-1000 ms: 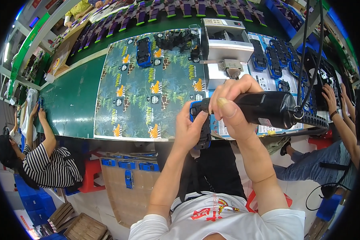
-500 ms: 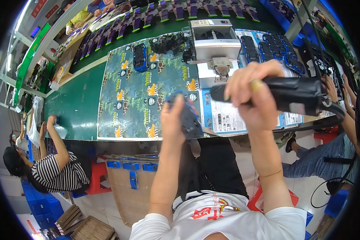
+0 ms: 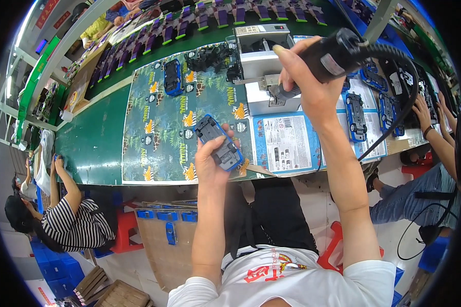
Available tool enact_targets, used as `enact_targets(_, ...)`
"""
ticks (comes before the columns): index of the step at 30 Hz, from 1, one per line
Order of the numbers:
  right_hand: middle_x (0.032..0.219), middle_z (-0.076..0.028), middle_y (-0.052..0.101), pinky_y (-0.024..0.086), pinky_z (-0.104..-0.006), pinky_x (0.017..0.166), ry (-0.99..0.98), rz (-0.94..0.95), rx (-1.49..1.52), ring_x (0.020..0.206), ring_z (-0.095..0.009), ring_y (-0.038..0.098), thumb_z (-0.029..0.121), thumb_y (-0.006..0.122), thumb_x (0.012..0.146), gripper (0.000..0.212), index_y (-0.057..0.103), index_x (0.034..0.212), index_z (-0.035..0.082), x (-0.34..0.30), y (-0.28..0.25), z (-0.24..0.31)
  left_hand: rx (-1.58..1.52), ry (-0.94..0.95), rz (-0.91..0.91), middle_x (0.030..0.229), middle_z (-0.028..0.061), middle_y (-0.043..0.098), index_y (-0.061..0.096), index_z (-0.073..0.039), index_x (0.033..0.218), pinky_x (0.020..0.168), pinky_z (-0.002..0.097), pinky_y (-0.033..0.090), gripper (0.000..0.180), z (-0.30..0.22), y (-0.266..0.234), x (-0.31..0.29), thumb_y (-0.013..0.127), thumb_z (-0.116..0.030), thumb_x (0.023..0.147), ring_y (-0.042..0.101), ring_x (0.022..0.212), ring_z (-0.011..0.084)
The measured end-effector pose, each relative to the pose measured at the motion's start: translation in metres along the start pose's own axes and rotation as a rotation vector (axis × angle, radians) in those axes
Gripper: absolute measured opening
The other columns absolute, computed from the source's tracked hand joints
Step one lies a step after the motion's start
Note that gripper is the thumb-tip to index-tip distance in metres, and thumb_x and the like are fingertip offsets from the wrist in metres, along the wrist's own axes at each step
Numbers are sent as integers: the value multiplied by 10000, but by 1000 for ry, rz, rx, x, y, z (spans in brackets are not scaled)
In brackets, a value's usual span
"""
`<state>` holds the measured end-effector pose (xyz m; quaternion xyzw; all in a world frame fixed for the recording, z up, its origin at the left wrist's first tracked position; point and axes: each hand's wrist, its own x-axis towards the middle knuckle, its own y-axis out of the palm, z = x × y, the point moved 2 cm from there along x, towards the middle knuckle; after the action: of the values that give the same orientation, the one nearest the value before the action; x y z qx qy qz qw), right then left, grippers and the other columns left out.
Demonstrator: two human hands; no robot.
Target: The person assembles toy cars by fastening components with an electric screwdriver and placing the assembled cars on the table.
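A blue toy car (image 3: 221,146) lies in my left hand (image 3: 210,158), its black and grey underside facing up. My fingers and thumb close around its sides above the patterned mat. My right hand (image 3: 310,84) grips a black electric screwdriver (image 3: 335,57), which tilts with its cable end up to the right. The screwdriver's lower end is at the front outlet of a silver metal box (image 3: 264,66) that looks like a screw feeder; whether its tip touches the outlet cannot be made out.
Another blue car (image 3: 173,77) and a heap of black parts (image 3: 210,59) lie on the animal-print mat (image 3: 159,123). More upturned cars (image 3: 355,116) rest on printed sheets (image 3: 287,140) at right. The screwdriver's cable (image 3: 412,97) loops down there. Co-workers sit on both sides.
The screwdriver has swung from nearly level to steeply tilted, its lower end now at the metal box. My left hand has moved slightly left and turned the car's underside up.
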<state>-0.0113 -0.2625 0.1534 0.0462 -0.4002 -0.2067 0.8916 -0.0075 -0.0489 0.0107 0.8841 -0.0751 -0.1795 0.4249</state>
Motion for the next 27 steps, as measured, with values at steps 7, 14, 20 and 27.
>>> enact_targets(7, 550, 0, 556, 382, -218, 454, 249, 88, -170, 436, -66, 500, 147, 751, 842, 202, 609, 758, 31, 14, 13, 1, 44, 51, 84, 1215, 123, 575, 464, -123, 1321, 852, 502, 566, 612, 6, -3, 6, 609, 124, 781, 622, 1040, 269)
enact_targets(14, 589, -24, 432, 417, -298, 461, 343, 145, 438, 417, -116, 399, 165, 509, 952, 145, 446, 899, 45, -45, 15, 38, 29, 86, 103, 1180, 112, 556, 409, -133, 1384, 790, 449, 586, 720, 8, 6, 8, 630, 125, 750, 624, 1021, 263)
enact_targets(20, 592, -41, 467, 463, -302, 481, 331, 198, 451, 433, -132, 452, 141, 554, 935, 119, 496, 952, 39, -69, 26, 29, 49, 83, 79, 1164, 118, 549, 383, -117, 1409, 768, 420, 597, 763, 8, 7, 8, 618, 126, 725, 626, 995, 253)
enact_targets(27, 602, -59, 521, 451, -272, 483, 421, 123, 449, 447, -116, 490, 92, 663, 873, 169, 519, 869, 3, -74, 33, 24, 47, 89, 84, 1154, 118, 555, 395, -98, 1403, 768, 408, 597, 760, 9, 7, 8, 626, 123, 714, 633, 987, 251)
